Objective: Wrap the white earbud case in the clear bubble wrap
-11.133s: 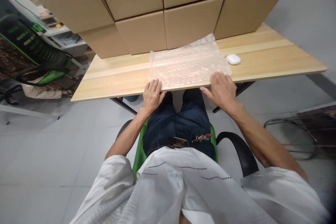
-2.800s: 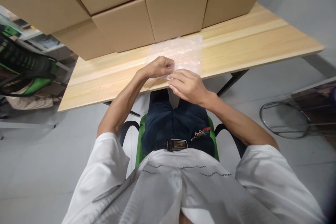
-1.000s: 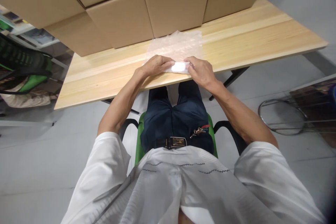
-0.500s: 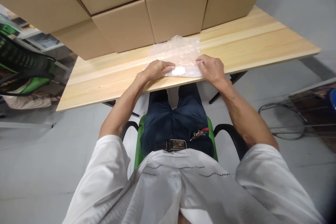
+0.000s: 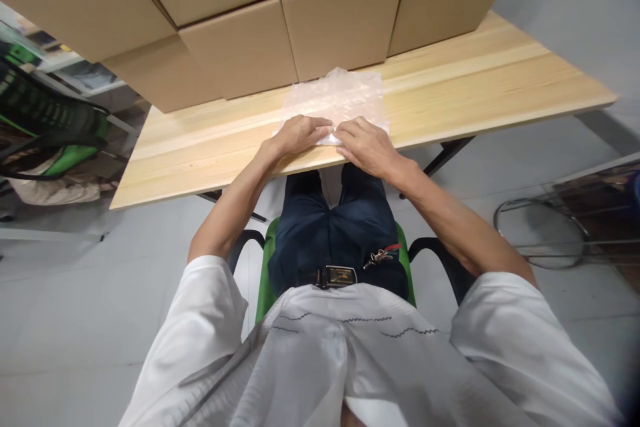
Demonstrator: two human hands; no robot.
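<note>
1. The right hand [image 5: 367,149] has been brought inward beside the left hand [image 5: 299,135]; the white object [image 5: 332,138] between them is mostly covered, its fold seemingly steadied.
2. Both are half-curled on the bubble wrap [image 5: 340,100] at the desk [image 5: 475,90] edge; firm grip cannot be confirmed.

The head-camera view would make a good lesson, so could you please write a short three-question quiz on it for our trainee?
1. Multiple choice: What do the bare left hand and the bare right hand both touch?
a) A blue cloth
b) A translucent, bubble-textured plastic sheet
c) A round metal tray

2. True or false: The large brown cardboard boxes stand between the person and the sheet on the pale wooden table.

3. Fill the gap: The small bunch of metal keys with a red piece hangs on the person's own ____ side.

Key: 1. b; 2. false, they stand beyond the sheet; 3. right.
</note>
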